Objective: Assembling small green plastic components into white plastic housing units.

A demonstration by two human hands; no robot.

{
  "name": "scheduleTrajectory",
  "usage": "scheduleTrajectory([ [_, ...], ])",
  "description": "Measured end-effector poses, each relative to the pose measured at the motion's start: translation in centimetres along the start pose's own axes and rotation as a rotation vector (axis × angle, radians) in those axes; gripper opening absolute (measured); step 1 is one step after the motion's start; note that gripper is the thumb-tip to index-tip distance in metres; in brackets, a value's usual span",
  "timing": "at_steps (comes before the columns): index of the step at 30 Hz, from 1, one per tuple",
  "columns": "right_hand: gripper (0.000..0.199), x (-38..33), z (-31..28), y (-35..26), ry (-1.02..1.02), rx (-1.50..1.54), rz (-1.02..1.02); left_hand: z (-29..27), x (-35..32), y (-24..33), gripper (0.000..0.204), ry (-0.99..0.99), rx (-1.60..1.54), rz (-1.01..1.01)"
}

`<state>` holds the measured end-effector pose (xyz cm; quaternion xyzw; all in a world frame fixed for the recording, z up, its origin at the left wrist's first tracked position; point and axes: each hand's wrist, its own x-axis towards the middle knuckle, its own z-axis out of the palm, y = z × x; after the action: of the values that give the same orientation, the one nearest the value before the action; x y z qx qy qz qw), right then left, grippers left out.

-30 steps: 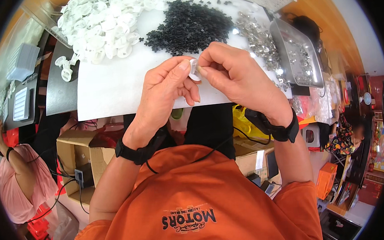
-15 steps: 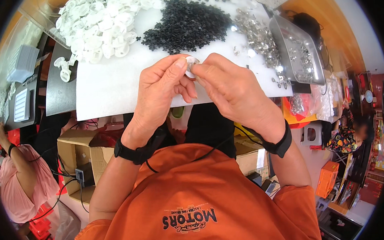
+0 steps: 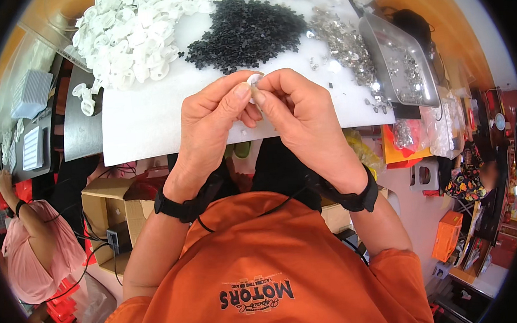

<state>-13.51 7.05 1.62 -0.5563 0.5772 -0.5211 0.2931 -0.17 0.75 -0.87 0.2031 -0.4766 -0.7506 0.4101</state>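
Observation:
Both hands meet over the front of a white work board (image 3: 145, 126). My left hand (image 3: 210, 126) and my right hand (image 3: 300, 115) pinch one small white plastic part (image 3: 254, 80) between thumbs and fingertips; most of the part is hidden by the fingers. Beyond the hands lie a heap of white plastic parts (image 3: 129, 34), a heap of small black parts (image 3: 246, 33) and a scatter of shiny metal pieces (image 3: 343, 40).
A metal tray (image 3: 402, 60) with metal pieces sits at the right of the board. An open cardboard box (image 3: 112, 219) stands below left. A person in pink (image 3: 35, 249) sits at the far left. Grey trays (image 3: 32, 147) lie to the left.
Both hands have shifted slightly away from me along the board, still pinching the white part; the fingers have turned it a little.

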Motion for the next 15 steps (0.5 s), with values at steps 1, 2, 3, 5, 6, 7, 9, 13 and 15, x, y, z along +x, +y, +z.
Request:
scheduleTrajectory([
  [1,0.006,0.0,0.1,0.2,0.027,-0.003,-0.008,0.1,0.0,0.0,0.026,0.003,0.022,0.008],
  [2,0.006,0.0,0.2,0.1,0.026,-0.001,-0.008,0.0,0.0,0.0,0.026,0.005,0.024,0.009],
  [3,0.007,-0.1,0.3,0.0,0.043,-0.028,-0.001,0.0,-0.1,-0.1,0.026,0.006,0.035,0.012],
  [5,0.007,-0.2,0.5,-0.1,0.061,-0.055,0.008,0.0,-0.1,-0.3,0.025,0.005,0.045,0.014],
  [6,0.007,-0.3,0.6,-0.1,0.076,-0.039,0.021,0.0,-0.1,-0.5,0.025,0.013,0.099,0.037],
  [7,0.007,-0.3,0.6,-0.1,0.091,-0.022,0.035,0.1,-0.1,-0.6,0.024,0.021,0.153,0.060],
  [9,0.007,-0.3,0.8,0.2,0.094,0.016,0.056,0.1,-0.1,-0.7,0.024,0.020,0.169,0.067],
  [13,0.007,-0.5,0.5,-0.9,0.081,0.115,0.119,-0.1,-0.1,-0.7,0.023,0.016,0.152,0.081],
  [15,0.007,-0.7,0.3,-1.0,0.082,0.113,0.124,0.0,-0.1,-0.7,0.023,0.007,0.166,0.090],
])
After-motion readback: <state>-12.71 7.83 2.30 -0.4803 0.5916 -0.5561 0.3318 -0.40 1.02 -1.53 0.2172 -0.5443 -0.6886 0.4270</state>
